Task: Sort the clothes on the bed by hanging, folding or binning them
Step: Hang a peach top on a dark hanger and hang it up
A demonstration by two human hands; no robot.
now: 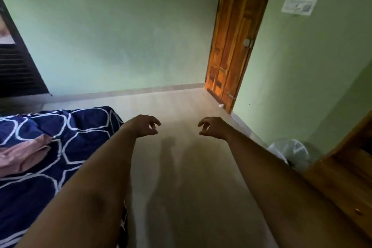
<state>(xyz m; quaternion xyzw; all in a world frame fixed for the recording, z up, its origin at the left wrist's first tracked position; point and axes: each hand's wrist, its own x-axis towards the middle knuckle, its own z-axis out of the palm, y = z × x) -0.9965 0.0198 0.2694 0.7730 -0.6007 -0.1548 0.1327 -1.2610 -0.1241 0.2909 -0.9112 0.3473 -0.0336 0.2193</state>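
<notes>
Bed (36, 197), navy cover with white loops, lower left. Both bare forearms stretched forward over floor (191, 207), palms down. Pink garment (22, 153) crumpled on bed, well left of both hands, touched by neither. Left grip (144, 126) and right grip (214, 128) level, side by side: fingers loosely curled, spread from thumbs, holding nothing.
</notes>
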